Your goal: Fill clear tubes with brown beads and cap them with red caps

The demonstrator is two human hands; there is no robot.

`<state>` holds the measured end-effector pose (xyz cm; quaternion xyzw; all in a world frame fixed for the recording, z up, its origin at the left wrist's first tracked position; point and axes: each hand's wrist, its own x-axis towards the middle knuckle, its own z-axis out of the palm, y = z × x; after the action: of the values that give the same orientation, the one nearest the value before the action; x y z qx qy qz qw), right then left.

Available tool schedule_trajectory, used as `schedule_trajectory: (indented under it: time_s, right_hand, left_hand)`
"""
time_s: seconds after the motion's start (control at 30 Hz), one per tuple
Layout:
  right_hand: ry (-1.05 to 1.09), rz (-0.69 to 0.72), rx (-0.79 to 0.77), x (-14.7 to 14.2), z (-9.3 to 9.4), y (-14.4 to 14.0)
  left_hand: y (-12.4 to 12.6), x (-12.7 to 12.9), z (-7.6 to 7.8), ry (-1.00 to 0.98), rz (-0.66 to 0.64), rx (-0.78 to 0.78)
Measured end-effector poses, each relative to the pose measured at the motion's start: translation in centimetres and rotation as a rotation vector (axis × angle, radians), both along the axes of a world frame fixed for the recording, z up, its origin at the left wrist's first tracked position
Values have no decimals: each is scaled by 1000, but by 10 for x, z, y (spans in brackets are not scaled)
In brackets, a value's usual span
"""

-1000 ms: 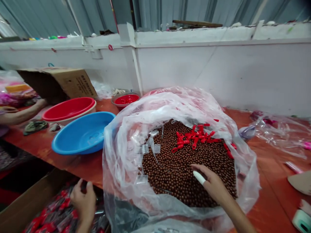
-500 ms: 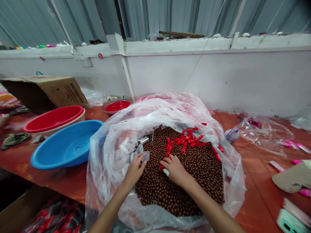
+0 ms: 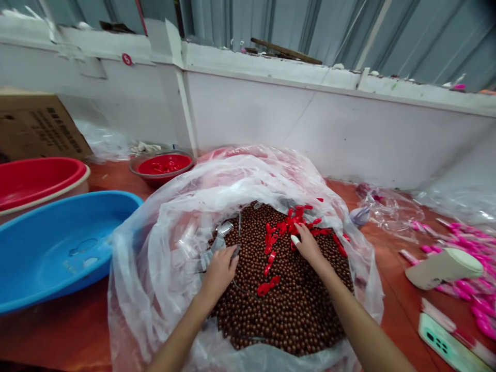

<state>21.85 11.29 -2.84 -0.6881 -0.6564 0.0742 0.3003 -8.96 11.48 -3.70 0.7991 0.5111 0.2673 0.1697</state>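
A large translucent plastic bag (image 3: 147, 258) stands wide open in front of me, filled with small round brown beads (image 3: 287, 310). My left hand (image 3: 220, 273) is over the bag's left side, its fingertips pinched on a small clear plastic piece (image 3: 235, 251). More clear plastic pieces (image 3: 221, 230) lie just beyond it. My right hand (image 3: 309, 248), with a white cover on one fingertip, has its fingers closed at the near edge of a heap of red plastic pieces (image 3: 287, 225). Nearer me, a few loose red pieces (image 3: 268, 285) lie on the beads.
To the left are a blue basin (image 3: 116, 206), a red basin (image 3: 50, 165) and a cardboard box (image 3: 34, 124). A small bowl of red pieces (image 3: 135, 168) stands behind. At right lie a cream cup (image 3: 430, 271), a pale green phone (image 3: 442, 336) and pink-capped items (image 3: 465, 243).
My right hand has moved away from me to the red heap, leaving loose red pieces on the beads. My left hand stays near the clear pieces. The view has shifted right.
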Motion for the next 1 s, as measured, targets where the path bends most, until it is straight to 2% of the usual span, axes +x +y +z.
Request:
schedule_trajectory:
  time_s: [0.13, 0.3, 0.37, 0.43, 0.5, 0.6, 0.7, 0.77, 0.87, 1.0]
  right_hand:
    - [-17, 176, -44, -20, -1, -7]
    - [-34, 288, -48, -57, 14, -61]
    - [-76, 509, -90, -75, 20, -82]
    - [-146, 647, -92, -88, 24, -90]
    - [-210, 622, -79, -89, 26, -78]
    - [-262, 434, -91, -72, 29, -29]
    - [-259, 371, -101, -47, 32, 22]
    - [-244, 352, -124, -32, 32, 43]
    - [-183, 303, -148, -15, 29, 52]
    - [-28, 225, -148, 3, 25, 37]
  left_hand:
    - [-5, -5, 3, -196, 81, -67]
    - [-23, -12, 18, -479, 105, -276]
    - [-30, -10, 21, -537, 93, -406]
    - [-37, -6, 20, -567, 81, -494]
    - [-43, 0, 19, -593, 82, -511]
    - [-54, 12, 21, -701, 100, -581]
    - [-69, 22, 28, -876, 122, -797]
    - [-80, 25, 35, -947, 151, -928]
    - [-94, 21, 43, -996, 163, -1023]
    - [-100, 11, 42, -985, 137, -1042]
